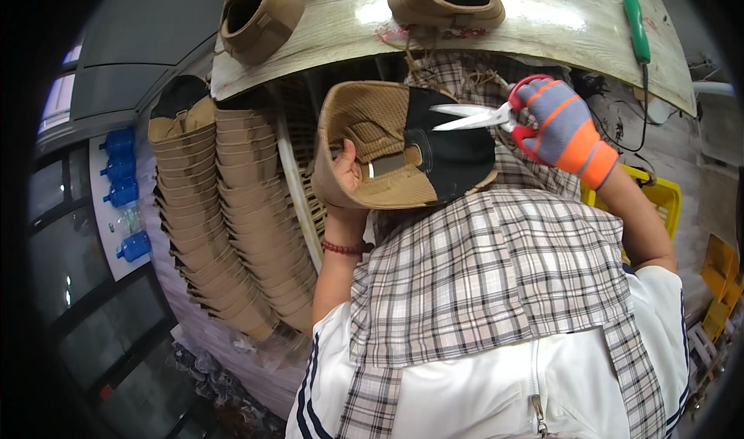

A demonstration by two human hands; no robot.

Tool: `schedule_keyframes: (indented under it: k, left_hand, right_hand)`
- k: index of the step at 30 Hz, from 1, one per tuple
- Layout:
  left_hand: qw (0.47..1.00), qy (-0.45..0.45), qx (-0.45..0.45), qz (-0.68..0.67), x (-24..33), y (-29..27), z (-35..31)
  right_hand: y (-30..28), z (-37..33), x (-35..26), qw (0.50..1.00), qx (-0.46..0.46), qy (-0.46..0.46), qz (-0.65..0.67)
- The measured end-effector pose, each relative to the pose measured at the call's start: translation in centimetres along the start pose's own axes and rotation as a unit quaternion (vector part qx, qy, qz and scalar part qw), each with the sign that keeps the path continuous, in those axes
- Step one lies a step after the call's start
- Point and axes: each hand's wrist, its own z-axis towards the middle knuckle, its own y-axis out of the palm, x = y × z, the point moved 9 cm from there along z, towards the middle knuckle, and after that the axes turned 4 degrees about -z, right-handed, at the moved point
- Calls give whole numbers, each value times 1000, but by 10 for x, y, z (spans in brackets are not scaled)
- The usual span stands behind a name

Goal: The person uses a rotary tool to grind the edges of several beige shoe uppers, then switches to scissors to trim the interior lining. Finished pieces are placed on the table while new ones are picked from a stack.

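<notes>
My left hand [348, 172] is bare and grips a tan shoe upper [353, 113] by its left side, thumb inside and the other fingers hidden behind. The upper's inside faces me, with tan quilted lining at the left and black lining at the right. In a grey and orange glove, my right hand [562, 125] holds red-handled scissors [484, 118] by the loops. The blades are parted and point left over the black lining; whether they touch it I cannot tell.
Two more tan uppers [263, 24] [446, 1] stand on the worktable [341, 40] ahead. A green corded tool [636, 28] lies at its right. Tall stacks of uppers [244, 168] stand at my left. At the right is a yellow crate [659, 199]; blue water jugs [120, 168] are far left.
</notes>
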Motion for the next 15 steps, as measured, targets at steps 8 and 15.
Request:
schedule_keyframes:
  k: [8,15]
  left_hand:
    - [996,64,1,67,-11,30,10]
    - [955,130,47,261,-21,9,14]
  right_hand:
    - [43,18,-3,994,-102,-6,-44]
    - [56,20,2,993,-83,-35,-76]
